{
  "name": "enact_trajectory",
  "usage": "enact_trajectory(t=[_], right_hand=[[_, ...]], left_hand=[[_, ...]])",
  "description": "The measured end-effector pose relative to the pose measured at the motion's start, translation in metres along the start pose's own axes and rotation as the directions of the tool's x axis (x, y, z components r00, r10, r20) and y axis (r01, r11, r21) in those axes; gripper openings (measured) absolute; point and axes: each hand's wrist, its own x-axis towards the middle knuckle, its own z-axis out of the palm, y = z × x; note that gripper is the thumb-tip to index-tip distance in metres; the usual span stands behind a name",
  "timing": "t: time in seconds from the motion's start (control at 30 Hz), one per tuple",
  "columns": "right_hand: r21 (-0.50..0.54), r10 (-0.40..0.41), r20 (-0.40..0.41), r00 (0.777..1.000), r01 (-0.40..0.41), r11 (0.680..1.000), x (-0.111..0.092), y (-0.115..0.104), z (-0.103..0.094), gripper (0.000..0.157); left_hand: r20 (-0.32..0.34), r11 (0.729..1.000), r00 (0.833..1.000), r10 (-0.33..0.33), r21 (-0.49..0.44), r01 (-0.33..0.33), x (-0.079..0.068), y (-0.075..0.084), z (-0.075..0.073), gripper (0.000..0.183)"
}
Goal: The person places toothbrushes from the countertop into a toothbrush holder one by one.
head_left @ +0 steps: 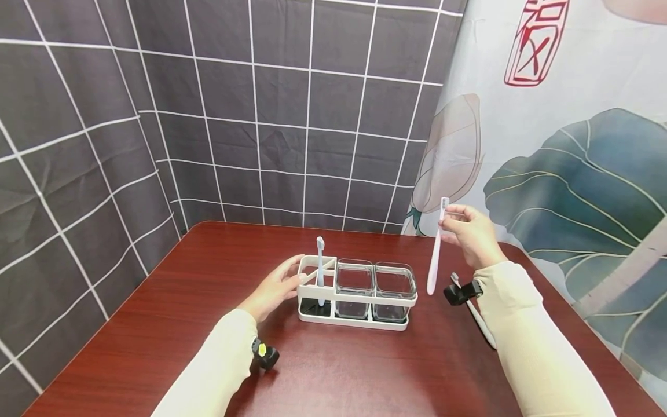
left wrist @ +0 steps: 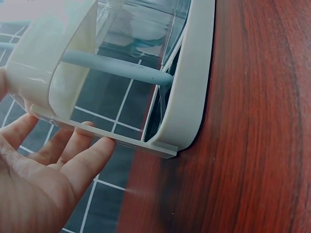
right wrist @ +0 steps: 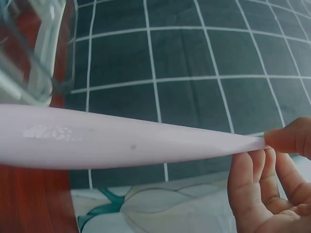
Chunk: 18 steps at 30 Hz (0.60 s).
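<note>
In the head view a white toothbrush holder [head_left: 318, 319] stands on the table, with two clear square cups [head_left: 355, 279] in it. A light blue toothbrush [head_left: 320, 263] stands upright in its left compartment; the left wrist view shows its handle [left wrist: 119, 67] reaching down to the base. My left hand [head_left: 278, 286] holds the holder's left end, the thumb in front and the fingers along the side. Right of the holder, my right hand [head_left: 471, 234] pinches a pale pink toothbrush [head_left: 434, 260] just below its bristles. Its thick handle end hangs down, filling much of the right wrist view [right wrist: 107, 138].
Another pale toothbrush [head_left: 482, 324] lies on the dark red wooden table [head_left: 208, 359], partly hidden by the right wrist's camera [head_left: 461, 293]. Dark cloth with a white grid [head_left: 281, 145] hangs behind and to the left. A flower-printed curtain [head_left: 552, 145] hangs at the right.
</note>
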Motion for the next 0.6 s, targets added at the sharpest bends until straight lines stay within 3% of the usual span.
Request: enact_trajectory(t=[0.3, 0.6], right_hand=[[0.046, -0.031, -0.083, 0.996, 0.035, 0.998, -0.003, -0.006, 0.024, 0.024], [0.026, -0.078, -0.063, 0.995, 0.08, 0.997, -0.004, -0.018, 0.037, 0.023]], left_hand=[[-0.006, 1.0, 1.0, 0.003, -0.003, -0.003, 0.0, 0.0, 0.002, 0.056], [-0.005, 1.0, 1.0, 0.0, 0.006, 0.0, 0.0, 0.001, 0.001, 0.057]])
